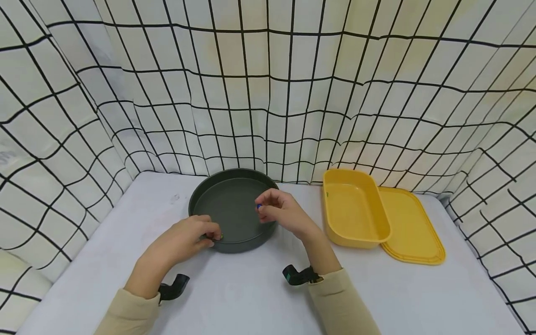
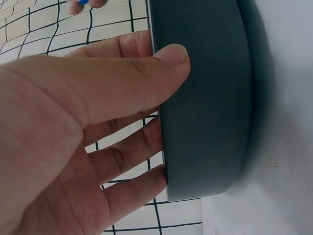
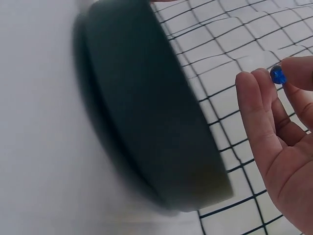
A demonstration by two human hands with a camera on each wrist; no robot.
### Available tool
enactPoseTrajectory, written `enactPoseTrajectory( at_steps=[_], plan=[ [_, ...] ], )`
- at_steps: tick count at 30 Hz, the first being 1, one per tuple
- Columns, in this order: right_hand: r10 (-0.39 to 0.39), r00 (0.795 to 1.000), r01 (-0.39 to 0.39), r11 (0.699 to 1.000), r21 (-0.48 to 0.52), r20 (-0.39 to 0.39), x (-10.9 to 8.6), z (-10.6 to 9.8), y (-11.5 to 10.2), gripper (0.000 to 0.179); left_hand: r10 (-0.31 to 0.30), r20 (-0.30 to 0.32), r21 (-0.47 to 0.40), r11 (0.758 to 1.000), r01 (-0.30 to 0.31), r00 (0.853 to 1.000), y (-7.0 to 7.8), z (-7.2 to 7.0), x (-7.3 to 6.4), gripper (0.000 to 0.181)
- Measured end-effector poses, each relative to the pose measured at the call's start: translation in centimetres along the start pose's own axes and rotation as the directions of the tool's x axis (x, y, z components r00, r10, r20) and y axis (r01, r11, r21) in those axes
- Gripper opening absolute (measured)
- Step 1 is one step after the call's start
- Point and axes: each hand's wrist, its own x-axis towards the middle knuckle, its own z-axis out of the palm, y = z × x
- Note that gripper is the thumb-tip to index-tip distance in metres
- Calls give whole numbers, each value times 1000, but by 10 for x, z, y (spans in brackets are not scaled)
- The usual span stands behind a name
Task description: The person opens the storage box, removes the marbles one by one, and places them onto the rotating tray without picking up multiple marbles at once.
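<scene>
A round dark grey pan [image 1: 238, 200] with a low wall stands on the white table. At its near left side, my left hand [image 1: 194, 235] grips the wall, thumb against the outside and fingers over the rim, as the left wrist view shows. Close by those fingertips, a tiny greenish thing [image 1: 221, 236] lies inside the pan. Over the pan's right part, my right hand [image 1: 282, 211] pinches a small shiny blue marble [image 3: 278, 75] between thumb and fingers, held above the rim.
To the right stands a yellow rectangular container [image 1: 356, 209], with a small green speck at its left wall. Its yellow lid [image 1: 414, 228] lies flat beside it, partly underneath. Black netting [image 1: 268, 109] over white sheets encloses the table's back and sides.
</scene>
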Motion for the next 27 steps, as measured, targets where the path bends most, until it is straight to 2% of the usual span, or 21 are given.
enactPoseTrajectory(
  at_steps=[7,14,21,27],
  plan=[
    [11,1000,-10,998,-55,12,1,6,11,20,15,-8,-4,1000,-15,1000,3,0,2,28],
    [1,1000,-7,978,-207,-29,4,14,16,21,4,-10,-1,1000,-4,1000,3,-1,1,28],
    [-28,998,2,917,-398,-60,4,20,15,17,5,-11,6,1000,-5,1000,3,0,1,28],
    [-64,997,37,858,-513,-35,3,24,14,15,-7,-8,12,1000,7,1000,2,1,1,28]
  ],
)
